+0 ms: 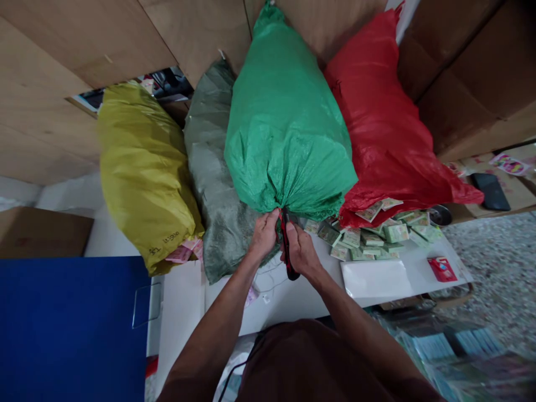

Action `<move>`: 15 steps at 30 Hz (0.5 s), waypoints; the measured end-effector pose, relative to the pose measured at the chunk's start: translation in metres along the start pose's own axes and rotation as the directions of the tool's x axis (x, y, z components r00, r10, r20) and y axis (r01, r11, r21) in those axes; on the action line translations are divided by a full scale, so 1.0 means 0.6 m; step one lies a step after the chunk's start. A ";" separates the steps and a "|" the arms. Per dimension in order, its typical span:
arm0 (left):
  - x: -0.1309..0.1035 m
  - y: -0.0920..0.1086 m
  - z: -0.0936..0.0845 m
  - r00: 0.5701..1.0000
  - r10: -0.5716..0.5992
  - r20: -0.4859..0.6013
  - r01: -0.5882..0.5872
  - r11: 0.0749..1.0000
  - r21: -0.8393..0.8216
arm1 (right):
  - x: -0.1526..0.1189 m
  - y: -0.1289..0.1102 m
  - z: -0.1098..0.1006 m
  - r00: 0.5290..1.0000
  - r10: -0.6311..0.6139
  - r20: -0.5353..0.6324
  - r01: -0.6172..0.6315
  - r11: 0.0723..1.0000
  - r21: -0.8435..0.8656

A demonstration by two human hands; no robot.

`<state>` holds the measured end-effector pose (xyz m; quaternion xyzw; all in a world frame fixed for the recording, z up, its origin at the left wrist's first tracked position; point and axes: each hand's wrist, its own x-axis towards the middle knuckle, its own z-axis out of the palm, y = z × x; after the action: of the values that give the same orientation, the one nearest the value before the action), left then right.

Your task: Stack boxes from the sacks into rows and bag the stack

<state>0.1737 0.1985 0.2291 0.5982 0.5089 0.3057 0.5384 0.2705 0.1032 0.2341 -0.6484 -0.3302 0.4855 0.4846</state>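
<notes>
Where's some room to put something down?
The white table looks bare between the forearms, below the dark tool. There's a smaller gap between the flat white thing and red box. Bundles crowd beside the red sack.

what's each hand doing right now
Left hand: closed on the green sack at its gathered end.
Right hand: closed around a red-and-black tool.
</notes>
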 end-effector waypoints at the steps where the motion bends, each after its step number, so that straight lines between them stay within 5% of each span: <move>1: -0.001 -0.002 0.000 1.000 -0.007 0.003 0.007 1.000 -0.006 | 0.001 -0.002 0.000 1.000 -0.009 0.006 0.010 1.000 -0.020; 15: 0.007 -0.012 0.022 0.994 -0.073 -0.086 0.053 0.974 -0.220 | -0.005 0.015 0.016 1.000 -0.008 0.004 0.008 0.990 -0.141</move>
<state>0.1848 0.1977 0.2184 0.5042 0.5157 0.3701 0.5855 0.2603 0.1007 0.2261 -0.6788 -0.3672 0.4600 0.4390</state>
